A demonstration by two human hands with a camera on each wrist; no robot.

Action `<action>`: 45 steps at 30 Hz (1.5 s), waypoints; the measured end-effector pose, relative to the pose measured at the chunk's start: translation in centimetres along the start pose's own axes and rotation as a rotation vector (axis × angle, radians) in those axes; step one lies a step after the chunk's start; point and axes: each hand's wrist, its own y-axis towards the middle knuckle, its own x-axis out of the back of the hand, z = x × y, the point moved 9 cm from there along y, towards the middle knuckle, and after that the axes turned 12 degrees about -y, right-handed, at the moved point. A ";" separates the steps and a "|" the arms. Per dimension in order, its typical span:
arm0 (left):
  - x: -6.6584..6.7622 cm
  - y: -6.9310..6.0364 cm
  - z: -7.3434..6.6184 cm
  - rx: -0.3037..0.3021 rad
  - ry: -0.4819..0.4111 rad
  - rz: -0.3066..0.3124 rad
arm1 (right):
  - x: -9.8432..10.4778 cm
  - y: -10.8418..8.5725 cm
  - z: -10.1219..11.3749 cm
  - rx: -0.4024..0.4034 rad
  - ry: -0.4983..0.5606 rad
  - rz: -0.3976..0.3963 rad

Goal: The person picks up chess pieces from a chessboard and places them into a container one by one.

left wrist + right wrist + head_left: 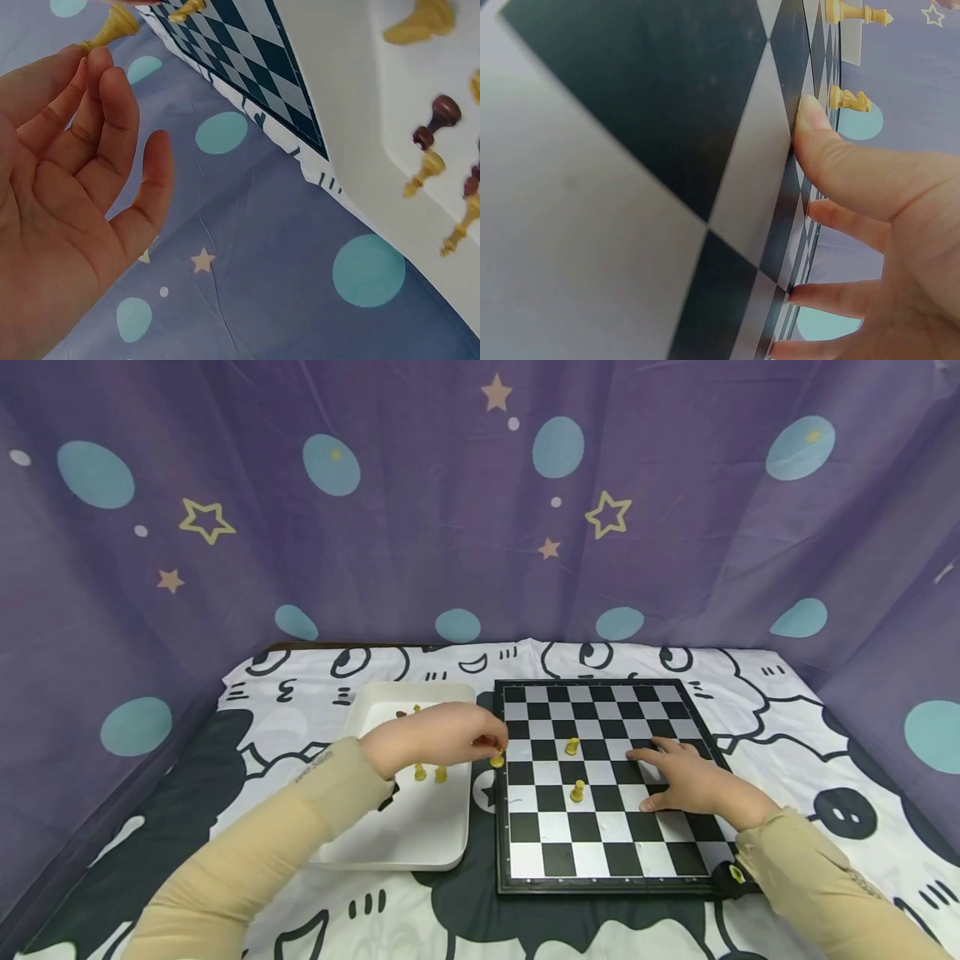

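Note:
My left hand point(446, 735) pinches a yellow chess piece point(116, 26) by its narrow end between thumb and fingertips; its wide base faces away from them. In the head view it is over the gap between the white tray point(390, 865) and the chessboard point(622, 887). On the board stand a yellow knight point(850, 99) and a taller yellow chess piece point(577, 791). My right hand point(693, 783) rests on the board's right side, fingers spread and thumb touching the squares, holding nothing.
Inside the tray lie several yellow and dark brown pieces, among them a dark piece point(439, 120). A black round thing point(731, 878) with a yellow-green mark is at the board's near right corner. A patterned cloth point(360, 927) covers the table; a purple curtain point(420, 527) hangs behind.

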 end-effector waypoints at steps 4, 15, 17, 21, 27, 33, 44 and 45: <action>0.3 -0.7 0.6 -0.003 0.013 -0.014 | 0.0 0.0 0.0 -0.005 0.000 0.004; 1.5 -2.5 2.4 0.051 0.039 -0.035 | 0.0 -0.1 0.0 0.002 -0.001 0.002; 1.7 -2.8 2.8 0.077 0.027 -0.035 | 0.1 -0.1 0.1 0.005 0.004 0.000; 2.2 -3.7 3.7 0.128 -0.006 -0.043 | 0.2 -0.1 0.1 0.011 0.011 -0.001; 2.9 -5.1 5.3 0.184 -0.020 -0.079 | 0.2 -0.1 0.1 0.014 0.008 0.000; 3.7 -6.1 6.8 0.210 -0.014 -0.119 | -0.1 -0.1 0.1 0.015 0.012 0.007; 3.4 -7.0 9.9 0.264 -0.034 -0.128 | 0.1 -0.1 0.2 0.013 -0.012 -0.003; 3.3 -7.0 10.2 0.264 -0.034 -0.124 | 0.2 -0.1 0.2 0.013 -0.011 -0.003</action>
